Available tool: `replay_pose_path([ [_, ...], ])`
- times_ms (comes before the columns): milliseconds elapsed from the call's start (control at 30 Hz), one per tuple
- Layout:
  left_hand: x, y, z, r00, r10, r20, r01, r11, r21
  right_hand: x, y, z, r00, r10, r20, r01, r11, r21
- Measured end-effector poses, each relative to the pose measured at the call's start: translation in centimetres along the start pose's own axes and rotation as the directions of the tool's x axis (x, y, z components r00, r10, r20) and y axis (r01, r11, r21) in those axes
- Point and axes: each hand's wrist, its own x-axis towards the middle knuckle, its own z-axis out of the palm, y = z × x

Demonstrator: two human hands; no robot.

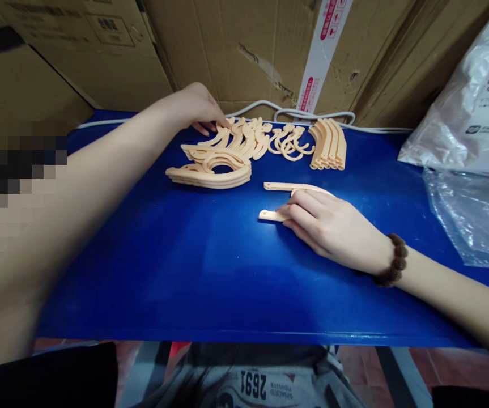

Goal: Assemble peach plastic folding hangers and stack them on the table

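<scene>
My left hand (204, 107) is at the back of the table. Its fingers close on the end of a beige plastic hanger arm in a pile of curved hanger arms (248, 136); the fingertips are partly hidden. On the table to the right, my right hand (327, 224) grips a beige hanger piece (272, 215), whose end sticks out past the fingers. Just behind it lies another slim hanger arm (286, 186), partly covered by the same hand. A stack of folded hangers (210, 180) sits in front of the pile.
Loose beige hooks (290, 141) and a neat row of hanger arms (329, 144) lie along the back of the blue table (193, 272). Behind them run a white cable (265, 103) and cardboard boxes (227, 51). Clear plastic packaging (456, 119) occupies the right side.
</scene>
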Motion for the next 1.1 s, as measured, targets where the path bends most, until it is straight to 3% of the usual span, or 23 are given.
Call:
replay_pose_path([
  [133,-1.2,0.4,0.2,0.996,0.030,-0.079,-0.036,0.997,-0.072,0.0,0.1,0.0,0.999,-0.032,0.010,0.033,0.999,-0.032],
  [233,-2.9,1.2,-0.3,0.976,0.143,-0.163,-0.171,0.970,-0.171,0.0,0.0,-0.1,0.999,-0.041,0.018,0.043,0.994,-0.096],
  [367,-5.8,3.3,-1.7,0.895,0.308,-0.324,-0.397,0.880,-0.259,0.0,-0.1,-0.3,0.999,-0.033,-0.001,0.033,0.990,-0.137],
  [467,-8.8,4.9,-2.1,0.802,0.407,-0.438,-0.540,0.807,-0.239,-0.1,-0.2,-0.3,0.999,-0.032,0.013,0.033,0.994,-0.104],
  [533,-11.5,5.6,-1.7,0.747,0.523,-0.409,-0.637,0.741,-0.215,-0.3,-0.2,-0.3,0.999,-0.039,0.018,0.041,0.993,-0.110],
  [633,-15.7,5.7,-0.1,0.761,0.557,-0.331,-0.624,0.768,-0.142,-0.4,-0.3,-0.3,0.997,-0.066,0.026,0.069,0.989,-0.128],
  [700,-17.9,5.1,1.1,0.805,0.559,-0.200,-0.587,0.799,-0.130,-0.5,-0.3,-0.4,0.997,-0.073,0.039,0.076,0.992,-0.100],
  [767,-19.4,4.3,2.1,0.797,0.592,-0.122,-0.603,0.790,-0.111,-0.5,-0.4,-0.5,0.997,-0.068,0.045,0.071,0.995,-0.068],
  [933,-20.0,2.2,3.0,0.784,0.617,0.067,-0.619,0.786,0.002,-0.6,-0.3,-0.6,0.999,-0.026,0.018,0.028,0.996,-0.089],
  [1100,-19.7,1.4,3.2,0.769,0.606,0.204,-0.619,0.785,-0.002,-0.7,0.1,-0.7,1.000,0.029,0.004,-0.029,0.995,-0.098],
])
